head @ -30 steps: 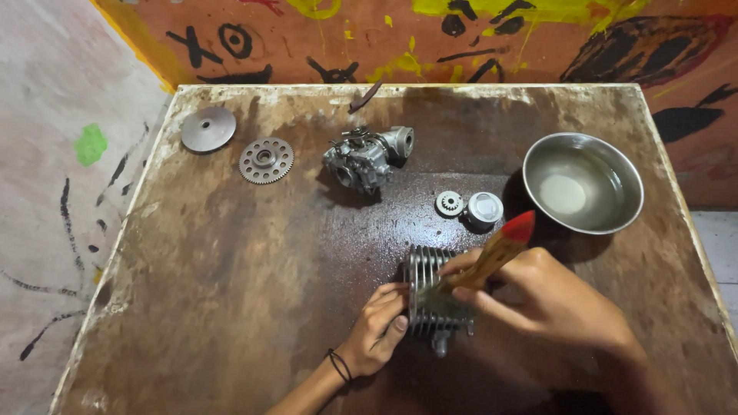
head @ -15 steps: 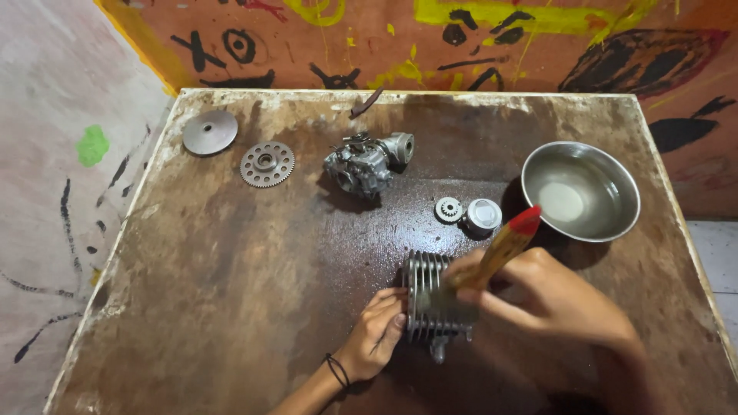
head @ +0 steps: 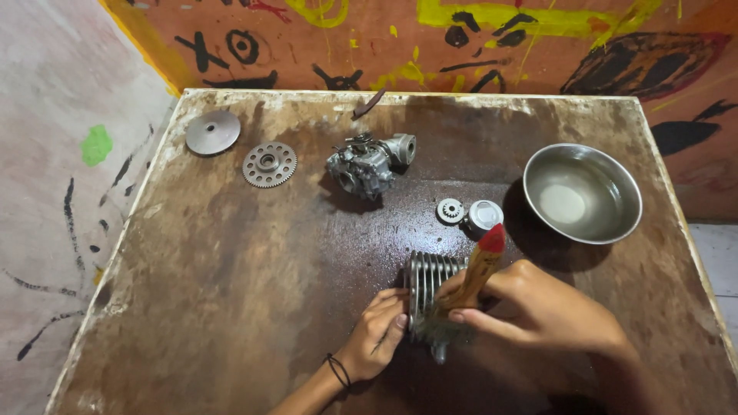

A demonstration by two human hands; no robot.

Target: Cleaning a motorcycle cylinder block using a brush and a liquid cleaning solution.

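Observation:
A finned metal engine cylinder (head: pixel 427 283) lies on the wet brown table (head: pixel 231 292) near its front edge. My left hand (head: pixel 377 330) presses against the cylinder's left side and holds it steady. My right hand (head: pixel 538 307) grips a wooden-handled brush with a red tip (head: pixel 480 265). The brush's lower end rests on the cylinder's fins; its bristles are mostly hidden behind my fingers.
A steel bowl (head: pixel 582 194) with liquid stands at the right. A carburettor (head: pixel 369 164) sits at the middle back. A toothed gear (head: pixel 269 164) and a flat disc (head: pixel 212 132) lie at the back left. A small gear (head: pixel 450 210) and round cap (head: pixel 484 216) lie beside the bowl. Painted walls surround the table.
The brush handle has shifted slightly over the cylinder as my right hand works it. My left hand stays on the cylinder. The view has drifted a little.

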